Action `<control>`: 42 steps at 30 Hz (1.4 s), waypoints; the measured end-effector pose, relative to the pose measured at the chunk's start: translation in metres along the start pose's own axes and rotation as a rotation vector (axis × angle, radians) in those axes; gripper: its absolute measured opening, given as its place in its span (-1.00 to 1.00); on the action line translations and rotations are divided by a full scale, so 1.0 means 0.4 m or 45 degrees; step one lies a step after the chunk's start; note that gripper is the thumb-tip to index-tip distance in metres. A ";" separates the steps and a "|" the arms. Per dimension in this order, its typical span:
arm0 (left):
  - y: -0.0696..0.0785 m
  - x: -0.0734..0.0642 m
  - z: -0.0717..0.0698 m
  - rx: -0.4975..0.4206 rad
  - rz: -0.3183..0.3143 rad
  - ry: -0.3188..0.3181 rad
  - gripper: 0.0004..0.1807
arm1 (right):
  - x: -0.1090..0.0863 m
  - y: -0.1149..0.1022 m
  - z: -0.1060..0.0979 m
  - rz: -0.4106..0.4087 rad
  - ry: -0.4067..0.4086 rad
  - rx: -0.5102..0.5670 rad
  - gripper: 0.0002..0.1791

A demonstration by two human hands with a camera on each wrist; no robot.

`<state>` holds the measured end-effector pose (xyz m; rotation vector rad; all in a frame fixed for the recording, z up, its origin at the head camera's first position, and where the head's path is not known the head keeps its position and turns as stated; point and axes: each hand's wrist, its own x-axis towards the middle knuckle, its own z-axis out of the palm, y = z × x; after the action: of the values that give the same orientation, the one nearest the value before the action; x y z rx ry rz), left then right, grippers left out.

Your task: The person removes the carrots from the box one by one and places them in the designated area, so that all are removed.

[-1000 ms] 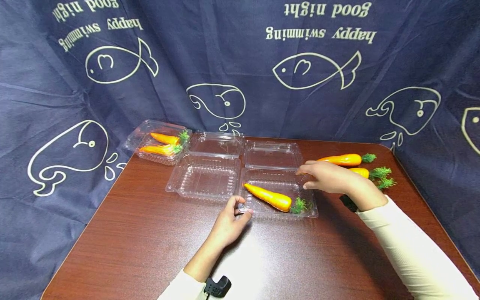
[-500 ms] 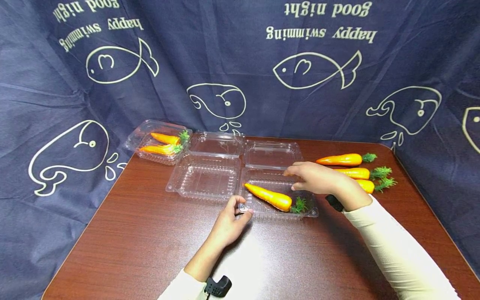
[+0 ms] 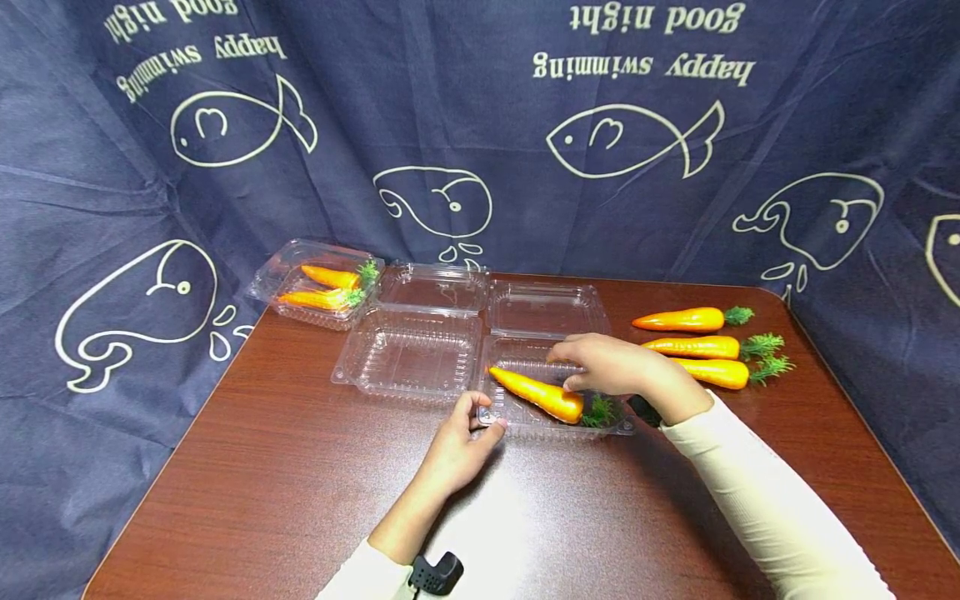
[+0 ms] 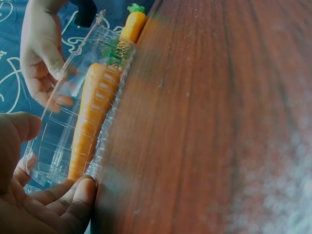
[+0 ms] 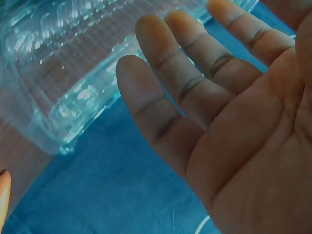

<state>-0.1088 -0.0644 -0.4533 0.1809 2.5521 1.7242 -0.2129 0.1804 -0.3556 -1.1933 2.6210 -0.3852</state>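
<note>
My left hand [image 3: 459, 442] pinches the near left corner of a clear plastic clamshell container [image 3: 555, 431], thumb on the front rim. In the left wrist view, the fingers [image 4: 80, 200] reach under that corner. One orange carrot [image 3: 540, 394] with a green top lies slantwise inside. The container's lid [image 3: 547, 308] is folded back behind it. Over the right half of this container hovers my right hand [image 3: 611, 367], thumb tip close by the carrot. In the right wrist view, my right hand [image 5: 219, 102] has its fingers loosely extended, with nothing in it.
At right lie three more carrots [image 3: 678, 319] on the brown table [image 3: 285, 492]. Another opened clear container [image 3: 420, 358] stands directly left of the held one. Farther left, a lidded container [image 3: 288, 310] has two carrots in it. A dark blue printed cloth [image 3: 517, 217] hangs behind.
My right hand has moved left, away from the carrots at right and farther over the container. Those carrots now show more fully. The left hand has stayed at the corner.
</note>
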 end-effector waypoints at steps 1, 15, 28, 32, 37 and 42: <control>0.000 0.000 0.000 0.001 0.002 0.001 -0.62 | 0.004 -0.002 0.002 0.006 -0.013 0.002 -0.54; 0.002 0.001 -0.003 -0.005 -0.001 -0.004 -0.65 | 0.048 -0.014 0.031 -0.016 -0.139 -0.006 -0.60; 0.002 0.001 -0.007 0.004 0.001 -0.015 -0.63 | 0.079 -0.025 0.045 0.033 -0.166 -0.046 -0.62; 0.001 0.002 -0.006 0.013 0.017 -0.006 -0.62 | 0.084 -0.030 0.045 0.050 -0.164 -0.070 -0.60; 0.001 0.003 -0.004 -0.004 0.011 -0.007 -0.62 | 0.089 -0.027 0.050 0.026 -0.164 -0.088 -0.59; 0.002 0.002 -0.005 -0.023 -0.012 -0.014 -0.62 | 0.097 -0.020 0.058 0.013 -0.187 -0.061 -0.62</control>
<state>-0.1100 -0.0659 -0.4518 0.1765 2.5246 1.7374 -0.2248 0.1423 -0.3786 -1.1751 2.5224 -0.2244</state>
